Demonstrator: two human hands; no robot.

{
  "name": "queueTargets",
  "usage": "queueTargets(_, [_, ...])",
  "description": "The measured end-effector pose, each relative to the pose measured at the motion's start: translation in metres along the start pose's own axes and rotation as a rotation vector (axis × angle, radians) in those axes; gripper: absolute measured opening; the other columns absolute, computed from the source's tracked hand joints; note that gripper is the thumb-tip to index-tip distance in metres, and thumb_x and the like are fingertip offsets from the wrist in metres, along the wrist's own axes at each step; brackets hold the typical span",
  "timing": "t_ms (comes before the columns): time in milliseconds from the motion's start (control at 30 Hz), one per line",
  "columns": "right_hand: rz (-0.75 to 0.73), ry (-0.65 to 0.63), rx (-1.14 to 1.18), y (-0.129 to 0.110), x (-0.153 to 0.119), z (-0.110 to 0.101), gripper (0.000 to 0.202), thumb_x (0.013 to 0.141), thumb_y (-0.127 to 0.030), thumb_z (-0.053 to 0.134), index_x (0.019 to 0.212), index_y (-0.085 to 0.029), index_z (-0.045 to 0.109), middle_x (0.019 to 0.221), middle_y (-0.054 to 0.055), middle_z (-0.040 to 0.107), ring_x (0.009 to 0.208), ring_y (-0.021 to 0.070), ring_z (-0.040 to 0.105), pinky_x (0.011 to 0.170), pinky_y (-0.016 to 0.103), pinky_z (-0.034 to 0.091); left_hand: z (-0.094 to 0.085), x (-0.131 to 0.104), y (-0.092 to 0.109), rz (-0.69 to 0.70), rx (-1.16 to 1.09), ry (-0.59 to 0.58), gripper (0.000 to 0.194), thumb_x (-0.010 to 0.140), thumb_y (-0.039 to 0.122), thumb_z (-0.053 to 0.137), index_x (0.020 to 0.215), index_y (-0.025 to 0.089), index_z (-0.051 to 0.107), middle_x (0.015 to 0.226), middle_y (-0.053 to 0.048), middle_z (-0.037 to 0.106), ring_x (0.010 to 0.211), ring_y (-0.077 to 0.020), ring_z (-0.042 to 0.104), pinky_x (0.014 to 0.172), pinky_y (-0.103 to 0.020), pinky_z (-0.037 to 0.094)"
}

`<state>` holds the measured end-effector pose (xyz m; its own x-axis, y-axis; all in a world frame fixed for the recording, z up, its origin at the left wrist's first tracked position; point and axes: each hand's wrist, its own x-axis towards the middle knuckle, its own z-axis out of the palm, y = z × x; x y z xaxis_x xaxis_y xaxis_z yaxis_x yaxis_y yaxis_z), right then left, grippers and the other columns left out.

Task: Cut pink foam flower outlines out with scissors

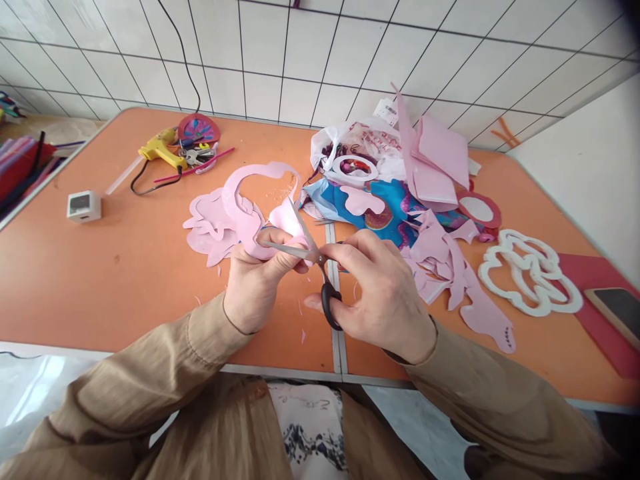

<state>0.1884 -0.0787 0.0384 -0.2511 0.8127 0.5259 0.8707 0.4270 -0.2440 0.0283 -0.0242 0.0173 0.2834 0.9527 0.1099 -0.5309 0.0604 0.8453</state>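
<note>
My left hand (257, 277) is closed on a pink sheet piece (240, 190), whose curved band loops up and away from the fingers. A paler flap of it stands beside the scissor blades. My right hand (383, 290) grips a pair of scissors (320, 259) by the black handles. The blades are spread apart and point left, across the pink piece and close to my left fingers. Left of the hands, a stack of scalloped pink cutouts (210, 227) lies on the orange table (150, 287). Whether the piece is paper or foam, I cannot tell.
A yellow glue gun (163, 150) with a cord lies at the back left, near a white cube (84, 207). Behind my right hand are a plastic bag (385, 150), folded pink sheets (435, 160) and pink scraps (440, 257). White cloud-shaped outlines (530, 273) and a phone (617, 310) lie right.
</note>
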Motion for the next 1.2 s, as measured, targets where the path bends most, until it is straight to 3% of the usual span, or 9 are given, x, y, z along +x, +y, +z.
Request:
queueTargets(633, [0.01,0.001,0.009,-0.0007,-0.0006,0.0018,0.028,0.085,-0.037,0.064,0.102,-0.014,0.067,0.082,0.006,0.058,0.072,0.0217,0.059,0.067,0.038,0.042,-0.0006,0.0009,0.0016,-0.034,-0.018,0.043,0.023,0.069,0.035,0.09,0.066,0.02,0.073,0.062,0.0,0.071,0.054,-0.0099,0.059,0.052,-0.022,0.047])
queueTargets(1000, [-0.006,0.024,0.008,-0.0006,0.0001,-0.0012,0.031,0.087,-0.042,0.064,0.101,-0.014,0.068,0.083,0.007,0.058,0.072,0.0217,0.06,0.066,0.038,0.044,-0.0042,0.0002,0.0002,0.047,0.067,0.009,0.018,0.073,0.034,0.088,0.07,0.021,0.076,0.066,0.0,0.074,0.059,-0.012,0.065,0.058,-0.025,0.051])
queueTargets(1200, [-0.014,0.034,0.007,-0.0007,-0.0006,0.0006,0.031,0.089,-0.041,0.062,0.1,-0.013,0.069,0.081,0.006,0.058,0.07,0.0209,0.06,0.066,0.037,0.043,-0.0045,-0.0007,-0.0001,0.045,0.092,0.019,0.02,0.073,0.035,0.088,0.068,0.02,0.076,0.064,0.0,0.073,0.056,-0.011,0.063,0.053,-0.022,0.048])
